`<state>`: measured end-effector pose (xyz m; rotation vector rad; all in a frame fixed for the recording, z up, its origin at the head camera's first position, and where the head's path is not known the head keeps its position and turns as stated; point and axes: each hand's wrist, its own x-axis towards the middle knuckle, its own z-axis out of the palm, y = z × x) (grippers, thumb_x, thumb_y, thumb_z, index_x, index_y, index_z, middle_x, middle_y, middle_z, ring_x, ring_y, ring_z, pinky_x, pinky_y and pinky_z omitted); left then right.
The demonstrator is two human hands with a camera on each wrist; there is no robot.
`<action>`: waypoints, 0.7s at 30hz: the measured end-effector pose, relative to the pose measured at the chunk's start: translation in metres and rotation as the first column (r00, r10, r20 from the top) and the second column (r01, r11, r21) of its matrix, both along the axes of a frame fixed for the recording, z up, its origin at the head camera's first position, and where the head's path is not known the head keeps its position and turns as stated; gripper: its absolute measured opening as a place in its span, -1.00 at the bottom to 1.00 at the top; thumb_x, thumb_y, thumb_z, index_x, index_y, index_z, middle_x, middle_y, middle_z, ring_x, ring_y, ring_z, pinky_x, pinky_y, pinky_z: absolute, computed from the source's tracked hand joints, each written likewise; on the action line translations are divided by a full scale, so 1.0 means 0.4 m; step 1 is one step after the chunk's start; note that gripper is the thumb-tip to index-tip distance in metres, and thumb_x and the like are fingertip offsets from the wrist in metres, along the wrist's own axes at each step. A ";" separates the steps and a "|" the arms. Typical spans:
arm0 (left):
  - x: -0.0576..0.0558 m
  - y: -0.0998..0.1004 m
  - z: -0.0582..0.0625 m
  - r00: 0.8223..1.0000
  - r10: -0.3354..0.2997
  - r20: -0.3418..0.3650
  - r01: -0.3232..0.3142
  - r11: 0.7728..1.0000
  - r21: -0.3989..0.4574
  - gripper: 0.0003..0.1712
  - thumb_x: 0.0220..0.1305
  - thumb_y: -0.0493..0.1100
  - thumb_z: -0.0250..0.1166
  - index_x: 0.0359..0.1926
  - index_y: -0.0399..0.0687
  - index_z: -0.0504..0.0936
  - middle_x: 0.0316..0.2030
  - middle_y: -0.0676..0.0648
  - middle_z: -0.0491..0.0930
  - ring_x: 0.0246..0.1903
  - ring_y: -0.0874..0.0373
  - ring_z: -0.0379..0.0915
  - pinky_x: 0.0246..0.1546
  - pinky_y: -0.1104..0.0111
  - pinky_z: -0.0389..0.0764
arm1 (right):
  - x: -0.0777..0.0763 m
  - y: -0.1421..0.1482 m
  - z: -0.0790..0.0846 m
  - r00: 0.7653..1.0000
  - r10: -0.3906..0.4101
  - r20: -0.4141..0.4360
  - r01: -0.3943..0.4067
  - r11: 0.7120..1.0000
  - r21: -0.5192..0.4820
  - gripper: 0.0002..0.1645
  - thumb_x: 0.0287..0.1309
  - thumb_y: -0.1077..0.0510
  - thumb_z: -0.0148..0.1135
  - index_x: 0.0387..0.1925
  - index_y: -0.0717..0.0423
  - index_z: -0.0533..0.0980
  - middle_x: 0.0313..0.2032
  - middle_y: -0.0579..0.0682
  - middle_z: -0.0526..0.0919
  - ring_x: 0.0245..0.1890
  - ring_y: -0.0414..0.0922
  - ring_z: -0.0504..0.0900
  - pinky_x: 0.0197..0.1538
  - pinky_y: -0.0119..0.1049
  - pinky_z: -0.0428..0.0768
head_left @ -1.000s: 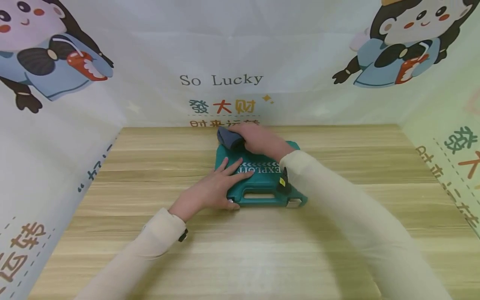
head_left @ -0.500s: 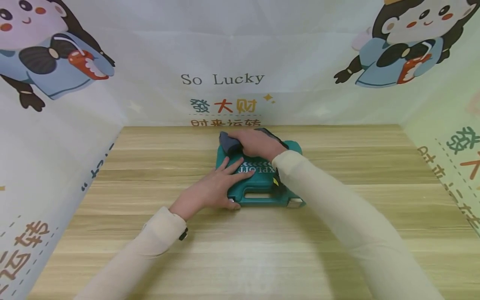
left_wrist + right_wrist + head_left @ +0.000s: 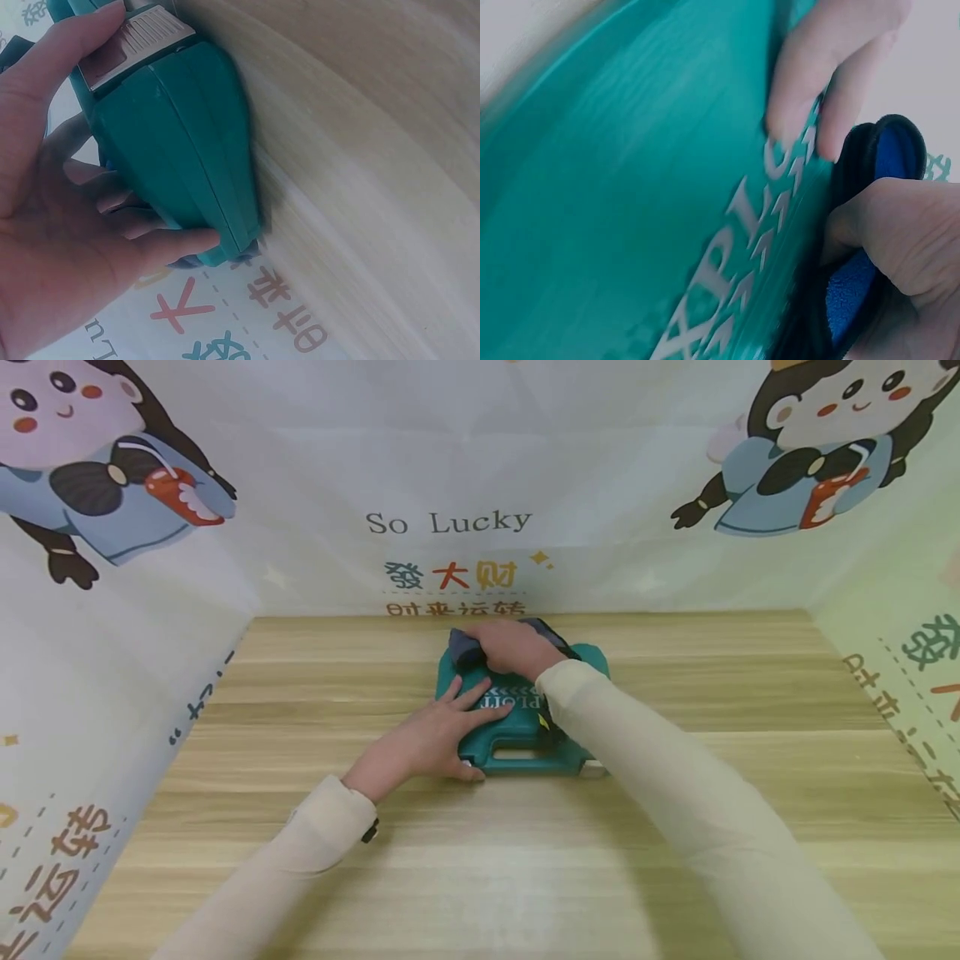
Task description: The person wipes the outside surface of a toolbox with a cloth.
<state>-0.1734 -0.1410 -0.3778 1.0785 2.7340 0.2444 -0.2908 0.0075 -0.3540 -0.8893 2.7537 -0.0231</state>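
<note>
A green plastic carry case (image 3: 525,760) with white lettering and a slot handle lies flat on the table. My left hand (image 3: 427,739) rests on its left part with fingers spread, and its thumb touches the silver latch (image 3: 139,45) in the left wrist view. My right hand (image 3: 516,647) grips a dark grey-blue cloth (image 3: 467,650) at the far edge of the case lid. In the right wrist view the thumb presses into the bright blue side of this black-edged cloth (image 3: 849,292). My right forearm covers part of the lettering and the case's right side.
The wood-grain table (image 3: 480,860) extends around the case. A white printed sheet (image 3: 450,460) stands behind it and along both sides. The far table edge lies just beyond the cloth.
My right hand has shifted slightly left and nearer with the cloth, and a fold of it now shows beyond the hand. My left hand stays in place on the case.
</note>
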 end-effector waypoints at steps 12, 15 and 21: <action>-0.001 0.009 -0.001 1.000 0.015 0.002 -0.015 1.000 0.002 0.05 -0.08 0.24 0.40 0.41 0.29 0.07 0.41 -0.18 -0.20 0.27 -0.39 -0.33 0.12 -0.07 0.19 | -0.013 0.049 -0.011 0.998 -0.058 0.035 0.057 0.998 0.012 -0.36 0.29 0.23 -0.02 0.36 -0.12 0.15 0.26 0.02 0.30 0.20 -0.01 0.28 0.19 -0.07 0.26; 0.000 0.011 -0.002 1.000 0.014 0.002 -0.014 1.000 -0.002 0.05 -0.08 0.25 0.39 0.41 0.30 0.06 0.41 -0.17 -0.20 0.27 -0.39 -0.33 0.11 -0.07 0.21 | -0.016 0.060 -0.015 0.998 -0.058 0.031 0.057 0.998 0.014 -0.37 0.29 0.23 -0.03 0.36 -0.12 0.15 0.26 0.02 0.30 0.20 -0.01 0.28 0.19 -0.08 0.25; 0.003 0.007 0.000 1.000 0.027 0.011 -0.027 1.000 -0.001 0.05 -0.08 0.24 0.40 0.41 0.30 0.06 0.41 -0.17 -0.20 0.28 -0.38 -0.35 0.09 -0.08 0.23 | -0.018 0.073 -0.009 0.997 -0.059 0.052 0.057 0.998 0.031 -0.38 0.30 0.23 -0.05 0.36 -0.09 0.15 0.27 0.02 0.28 0.22 -0.01 0.25 0.22 -0.09 0.21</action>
